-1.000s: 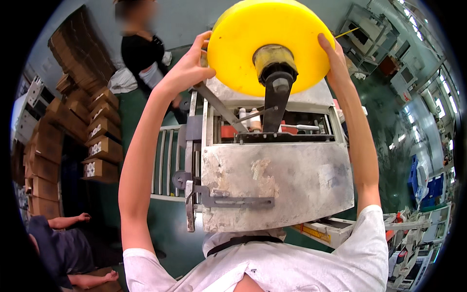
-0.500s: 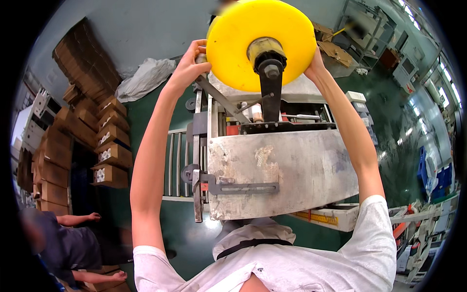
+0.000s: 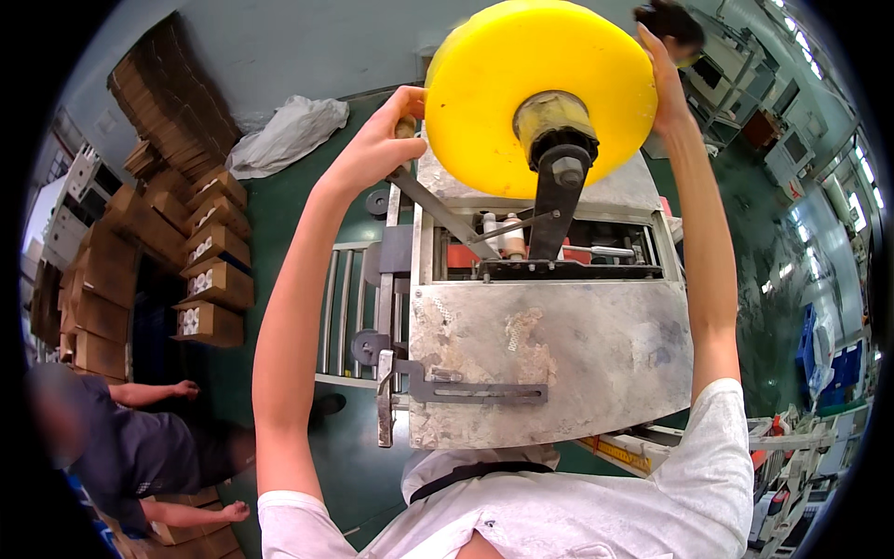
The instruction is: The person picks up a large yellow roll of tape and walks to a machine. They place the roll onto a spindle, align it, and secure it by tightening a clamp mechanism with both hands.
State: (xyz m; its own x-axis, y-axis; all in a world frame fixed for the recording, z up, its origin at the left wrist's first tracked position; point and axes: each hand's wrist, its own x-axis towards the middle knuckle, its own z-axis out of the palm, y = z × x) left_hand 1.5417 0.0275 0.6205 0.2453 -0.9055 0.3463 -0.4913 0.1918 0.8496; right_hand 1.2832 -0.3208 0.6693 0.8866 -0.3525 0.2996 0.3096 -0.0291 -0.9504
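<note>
A large yellow roll of tape [image 3: 475,102] sits on a core hub [image 3: 559,126] at the top of a black upright bracket [image 3: 556,210]. My left hand [image 3: 382,149] is at the roll's left edge, its thumb and fingers around the end of a slanted metal bar [image 3: 438,205]; its fingertips are partly hidden. Against the roll's right edge lies my right hand [image 3: 667,88], its fingers running up along the rim and partly behind it. Under the roll is a machine with a worn metal top plate [image 3: 605,345]. White rollers [image 3: 512,238] show in its opening.
Roller conveyor bars [image 3: 345,307] adjoin the machine's left side. Open cartons [image 3: 219,279] and flattened cardboard [image 3: 172,93] stand farther left. A person in dark clothes [image 3: 140,447] is at lower left; another person's head [image 3: 675,28] shows at upper right.
The roll and machine appear shifted right and down in the view. My right hand has moved higher along the roll's rim. Another person's head has come into sight at upper right.
</note>
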